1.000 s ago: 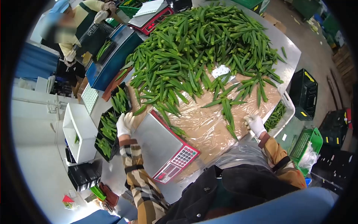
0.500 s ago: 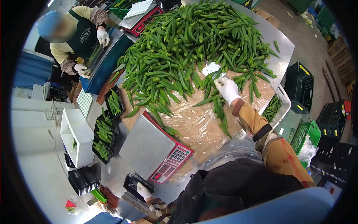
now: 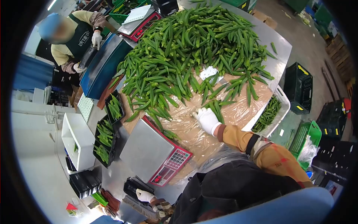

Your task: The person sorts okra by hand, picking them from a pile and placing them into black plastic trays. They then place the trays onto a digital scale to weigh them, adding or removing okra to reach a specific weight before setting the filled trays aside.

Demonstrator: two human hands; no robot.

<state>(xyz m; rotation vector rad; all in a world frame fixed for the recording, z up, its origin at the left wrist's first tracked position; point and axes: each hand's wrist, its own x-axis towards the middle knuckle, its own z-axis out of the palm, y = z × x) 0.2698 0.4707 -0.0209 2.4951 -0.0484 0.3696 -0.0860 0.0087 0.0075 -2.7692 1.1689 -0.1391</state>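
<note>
My left hand (image 3: 144, 195), in a white glove, grips the edge of a black plastic tray (image 3: 131, 188) beside the scale. My right hand (image 3: 207, 121), also gloved, is over the plastic-covered brown sheet (image 3: 190, 130), just below the okra heap (image 3: 186, 48). Its fingers are drawn together and point left; whatever may be between them is hidden. A few okra pods (image 3: 215, 106) lie right against its far side. Between my hands stands a digital scale (image 3: 147, 149) with a bare steel plate, red trim and a lit red display.
Black trays filled with okra (image 3: 105, 135) line the left side, near a white bin (image 3: 76, 140) and stacked black trays (image 3: 85, 183). A co-worker (image 3: 80, 37) handles a black tray across the table. At right are a white okra basket (image 3: 276, 112) and green crate (image 3: 305, 140).
My right hand has moved from the heap's lower edge down and left over the plastic. My left hand stays at the black tray. The co-worker now has a black tray.
</note>
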